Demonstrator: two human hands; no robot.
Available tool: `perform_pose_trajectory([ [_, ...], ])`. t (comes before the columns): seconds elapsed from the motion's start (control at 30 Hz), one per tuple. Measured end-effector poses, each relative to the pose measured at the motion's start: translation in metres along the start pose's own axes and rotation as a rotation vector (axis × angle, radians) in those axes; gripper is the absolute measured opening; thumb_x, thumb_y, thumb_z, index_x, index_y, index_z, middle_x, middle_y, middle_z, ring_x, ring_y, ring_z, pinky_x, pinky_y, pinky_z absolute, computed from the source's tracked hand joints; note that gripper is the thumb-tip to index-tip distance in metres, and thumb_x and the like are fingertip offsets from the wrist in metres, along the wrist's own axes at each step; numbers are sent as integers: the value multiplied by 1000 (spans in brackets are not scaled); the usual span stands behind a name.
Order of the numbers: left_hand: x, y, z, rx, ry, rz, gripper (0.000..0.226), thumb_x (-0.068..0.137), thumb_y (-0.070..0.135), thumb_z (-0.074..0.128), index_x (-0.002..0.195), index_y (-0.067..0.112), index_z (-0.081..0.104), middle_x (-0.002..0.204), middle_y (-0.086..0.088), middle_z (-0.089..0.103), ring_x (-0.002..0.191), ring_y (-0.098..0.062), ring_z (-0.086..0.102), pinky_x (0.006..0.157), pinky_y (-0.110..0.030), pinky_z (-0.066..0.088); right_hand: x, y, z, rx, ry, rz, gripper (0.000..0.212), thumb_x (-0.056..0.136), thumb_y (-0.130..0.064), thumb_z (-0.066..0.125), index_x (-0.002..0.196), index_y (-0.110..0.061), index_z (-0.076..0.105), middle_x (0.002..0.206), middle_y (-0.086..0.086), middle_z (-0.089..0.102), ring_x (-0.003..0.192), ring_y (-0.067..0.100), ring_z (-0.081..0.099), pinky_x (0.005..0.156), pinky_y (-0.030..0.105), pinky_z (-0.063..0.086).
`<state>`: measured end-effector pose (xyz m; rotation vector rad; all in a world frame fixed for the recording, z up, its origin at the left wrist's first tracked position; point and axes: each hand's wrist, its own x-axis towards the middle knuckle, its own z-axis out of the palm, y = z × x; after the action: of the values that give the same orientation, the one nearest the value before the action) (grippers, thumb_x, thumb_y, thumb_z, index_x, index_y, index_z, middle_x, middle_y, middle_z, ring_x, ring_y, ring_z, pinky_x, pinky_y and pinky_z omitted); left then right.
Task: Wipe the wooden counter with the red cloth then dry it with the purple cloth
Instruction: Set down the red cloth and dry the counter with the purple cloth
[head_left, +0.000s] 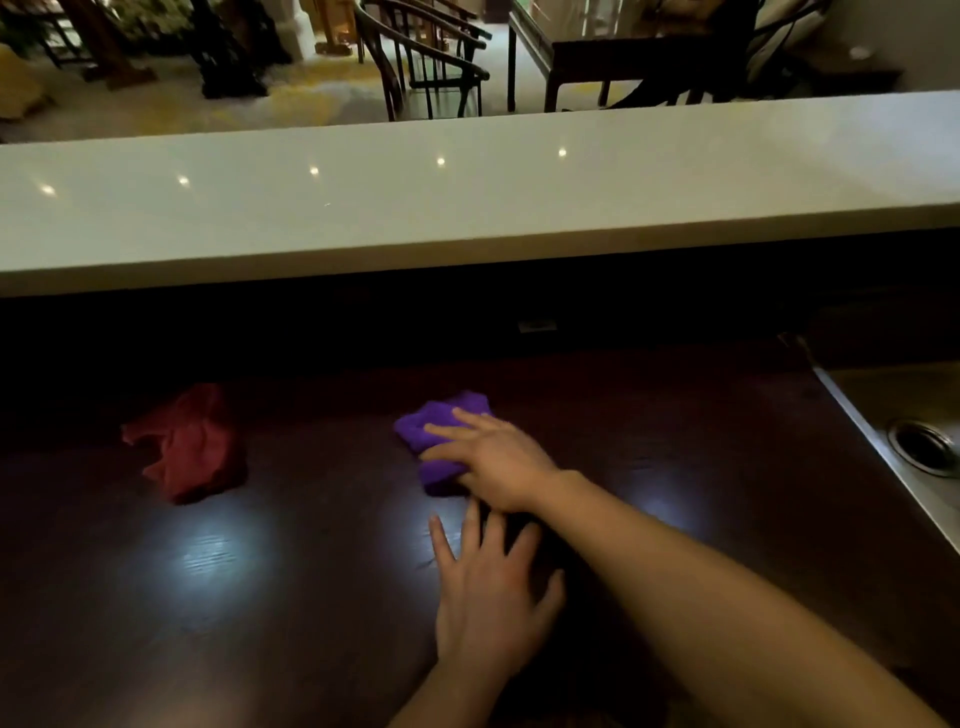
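Observation:
The dark wooden counter (311, 597) fills the lower part of the head view. A bunched purple cloth (434, 434) lies near its middle, and my right hand (493, 460) presses flat on top of it with the fingers spread over the fabric. My left hand (488, 587) rests flat on the bare wood just in front of the cloth, fingers apart and holding nothing. A crumpled red cloth (195, 447) lies by itself to the left, away from both hands.
A raised white ledge (467, 208) runs across the back of the counter. A steel sink (914, 431) with its drain sits at the right edge. Chairs and tables stand in the room beyond the ledge.

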<state>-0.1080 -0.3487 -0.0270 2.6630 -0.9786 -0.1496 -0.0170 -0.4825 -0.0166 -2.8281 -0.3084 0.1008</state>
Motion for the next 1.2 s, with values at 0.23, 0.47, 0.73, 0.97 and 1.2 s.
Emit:
perform_pose_trajectory([
  [0.23,-14,-44,-36,-507,97,-92,45,79,36,61,123,28,65,145,-2,46,142,-24,30,117,-41,23,-128,78,-24,68,250,652,42,87,-13,63,127,-25,60,150,3,41,142,33,26,117,40,19],
  [0.47,-61,-172,-68,49,70,-139,62,83,55,32,138,35,51,151,-8,42,144,-32,27,115,-60,11,-84,-101,45,-28,201,380,45,83,-48,52,128,-40,54,150,-6,40,142,35,28,116,50,16],
  [0.73,-84,-233,-77,143,30,-320,67,86,64,19,148,42,32,159,-4,26,149,-26,10,115,-62,7,-94,-1,6,-118,131,490,49,89,-32,60,137,-32,49,154,0,35,142,34,28,116,48,23],
  [0.97,-83,-240,-68,154,56,-308,63,88,63,21,148,45,27,160,-1,23,149,-24,7,116,-61,5,32,-31,15,-21,211,619,45,93,-47,47,137,-43,42,158,-8,25,146,34,12,118,50,9],
  [1.2,-84,-239,-69,170,49,-296,64,88,62,21,149,42,30,160,-3,26,149,-28,12,114,-63,9,-66,-153,65,-89,53,-51,61,76,-46,53,136,-43,41,153,-11,34,142,29,29,114,50,23],
])
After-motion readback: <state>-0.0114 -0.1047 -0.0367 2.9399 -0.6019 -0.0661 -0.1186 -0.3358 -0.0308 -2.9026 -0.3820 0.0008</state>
